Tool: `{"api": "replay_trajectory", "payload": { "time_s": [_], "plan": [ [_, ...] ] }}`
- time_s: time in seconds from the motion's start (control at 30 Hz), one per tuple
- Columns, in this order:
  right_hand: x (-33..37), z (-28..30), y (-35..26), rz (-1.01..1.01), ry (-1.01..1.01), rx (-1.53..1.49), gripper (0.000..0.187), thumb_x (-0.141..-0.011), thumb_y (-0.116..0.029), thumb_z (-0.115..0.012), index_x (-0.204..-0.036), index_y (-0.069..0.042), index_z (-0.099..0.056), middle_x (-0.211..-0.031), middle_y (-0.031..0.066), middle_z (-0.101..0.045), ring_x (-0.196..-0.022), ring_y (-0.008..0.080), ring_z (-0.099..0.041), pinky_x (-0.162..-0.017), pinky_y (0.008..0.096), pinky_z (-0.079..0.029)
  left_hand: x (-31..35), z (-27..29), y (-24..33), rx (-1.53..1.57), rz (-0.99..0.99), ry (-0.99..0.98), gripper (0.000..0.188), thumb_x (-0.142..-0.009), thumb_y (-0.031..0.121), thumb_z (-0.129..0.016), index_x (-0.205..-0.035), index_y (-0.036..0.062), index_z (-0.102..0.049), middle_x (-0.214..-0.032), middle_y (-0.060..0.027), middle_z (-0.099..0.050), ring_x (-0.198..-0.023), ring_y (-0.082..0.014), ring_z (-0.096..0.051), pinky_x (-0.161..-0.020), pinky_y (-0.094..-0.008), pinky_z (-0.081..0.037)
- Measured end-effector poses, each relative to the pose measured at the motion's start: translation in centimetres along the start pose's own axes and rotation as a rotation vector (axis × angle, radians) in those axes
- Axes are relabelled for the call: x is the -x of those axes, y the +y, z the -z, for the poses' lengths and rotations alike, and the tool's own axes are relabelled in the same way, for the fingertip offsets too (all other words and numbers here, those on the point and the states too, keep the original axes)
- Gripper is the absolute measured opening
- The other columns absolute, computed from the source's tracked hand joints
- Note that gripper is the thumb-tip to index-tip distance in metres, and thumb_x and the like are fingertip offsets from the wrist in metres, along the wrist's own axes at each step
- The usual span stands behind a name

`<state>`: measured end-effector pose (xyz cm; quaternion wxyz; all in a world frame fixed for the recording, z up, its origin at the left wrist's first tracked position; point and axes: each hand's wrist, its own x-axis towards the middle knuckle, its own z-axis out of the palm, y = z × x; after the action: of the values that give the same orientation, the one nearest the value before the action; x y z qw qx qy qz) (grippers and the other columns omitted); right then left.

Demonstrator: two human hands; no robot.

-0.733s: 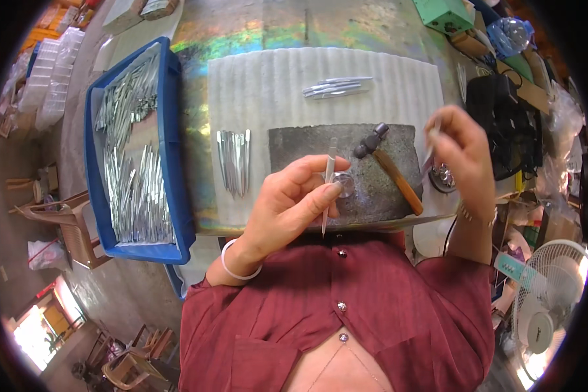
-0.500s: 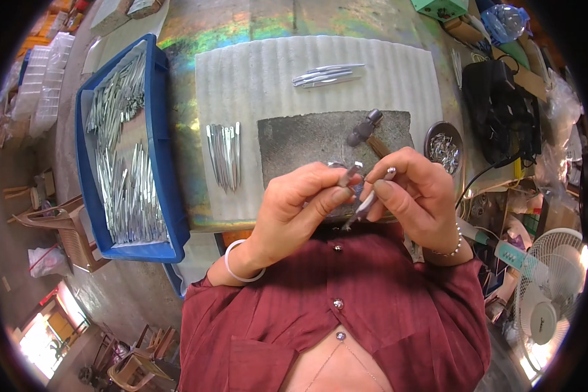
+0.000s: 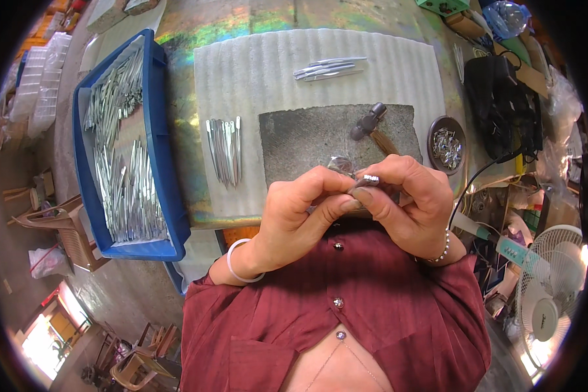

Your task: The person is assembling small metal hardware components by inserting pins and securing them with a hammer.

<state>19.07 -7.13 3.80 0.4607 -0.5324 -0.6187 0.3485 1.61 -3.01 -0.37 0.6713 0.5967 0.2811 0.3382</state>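
Note:
My left hand (image 3: 307, 212) and my right hand (image 3: 405, 196) meet in front of my chest, fingertips pinched together. Between them is a small shiny metal piece (image 3: 370, 179), mostly covered by my fingers, so its full shape is hidden. Just beyond my hands lies a dark grey slab (image 3: 300, 134) on a white foam sheet. A hammer (image 3: 370, 122) with a wooden handle rests on the slab, its head pointing away from me. Something round and shiny (image 3: 340, 163) shows behind my fingertips; I cannot make out what it is.
Slim silver metal strips (image 3: 223, 150) lie in a row at left on the foam sheet (image 3: 242, 72), with more strips (image 3: 330, 68) at its far side. A blue tray (image 3: 160, 130) holds many. At right stand a round dish (image 3: 432, 157) of small metal parts, a black bag (image 3: 496, 104) and a fan (image 3: 549, 294).
My hands have come together. The separate metal pieces held in each hand before are now brought to one spot, largely hidden by my fingers. The view has shifted slightly.

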Motion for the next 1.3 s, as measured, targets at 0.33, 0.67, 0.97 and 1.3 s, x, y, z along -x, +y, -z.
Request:
{"api": "replay_trajectory", "payload": {
  "time_s": [0.33, 0.67, 0.97, 1.3],
  "plan": [
    [0.0, 0.1, 0.5, 0.112, -0.006, 0.025, 0.015, -0.08, -0.002, -0.069, -0.091, 0.002, -0.06, -0.076, 0.0081, -0.063, -0.056, 0.0068, -0.054, -0.048, 0.018, -0.038, -0.1, -0.2, 0.1, 0.003, -0.032, -0.022, 0.011, -0.086, 0.005, -0.064, -0.095, 0.0007, -0.061, -0.081, -0.0084, -0.068, -0.074, -0.0129, -0.067, -0.064, -0.0236, -0.051],
    [0.3, 0.2, -0.1, 0.068, 0.03, 0.011, 0.016, -0.077, -0.002, -0.072, -0.089, 0.001, -0.061, -0.069, 0.0096, -0.061, -0.055, 0.0159, -0.062, -0.05, 0.0247, -0.047, 0.0, -0.6, 0.1, 0.032, -0.064, -0.022, 0.011, -0.087, 0.007, -0.063, -0.096, 0.0005, -0.062, -0.08, -0.008, -0.067, -0.073, -0.0132, -0.067, -0.063, -0.0237, -0.051],
    [0.5, 0.2, -0.2, 0.085, 0.02, 0.058, 0.016, -0.077, -0.005, -0.072, -0.087, -0.001, -0.061, -0.067, 0.0088, -0.061, -0.054, 0.0165, -0.062, -0.048, 0.0248, -0.046, 0.1, -0.5, 0.3, -0.003, -0.076, -0.046, 0.009, -0.088, 0.006, -0.062, -0.094, 0.0, -0.06, -0.078, -0.0086, -0.068, -0.071, -0.0131, -0.066, -0.062, -0.024, -0.051],
    [0.0, -0.1, 0.7, -0.543, -0.095, -0.563, 0.012, -0.088, -0.005, -0.061, -0.08, -0.001, -0.053, -0.065, 0.0032, -0.06, -0.05, 0.0032, -0.053, -0.042, 0.0155, -0.038, 0.0, 0.2, 0.4, 0.244, 0.279, -0.148, 0.014, -0.091, 0.009, -0.059, -0.083, -0.0008, -0.053, -0.069, -0.0052, -0.063, -0.061, -0.0059, -0.058, -0.053, -0.0202, -0.046]
  ]
}}
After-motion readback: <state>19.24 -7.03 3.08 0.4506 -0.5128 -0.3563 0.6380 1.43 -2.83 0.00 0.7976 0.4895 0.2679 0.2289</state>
